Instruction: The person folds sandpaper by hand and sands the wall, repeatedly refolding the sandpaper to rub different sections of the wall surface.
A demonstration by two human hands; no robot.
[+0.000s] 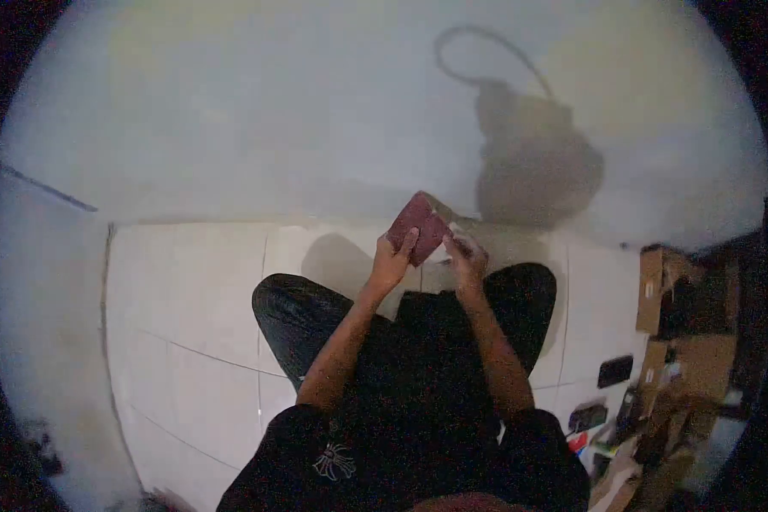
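My left hand (393, 258) is closed on a flat, dark red rectangular piece (421, 224), its thumb lying across the near face. The piece is tilted with one corner up, in front of my crossed legs; whether it is a wallet or a folded sheet I cannot make out. Close to its right edge is my right hand (467, 257), fingers curled and a little blurred. Something small and whitish shows by those fingertips, too unclear to name.
I sit on pale floor tiles (188, 282) facing a light wall (316, 102) that bears a bag-shaped shadow. To the right stand cardboard boxes (651, 290). A dark phone-like object (615, 371) and several small items lie near them.
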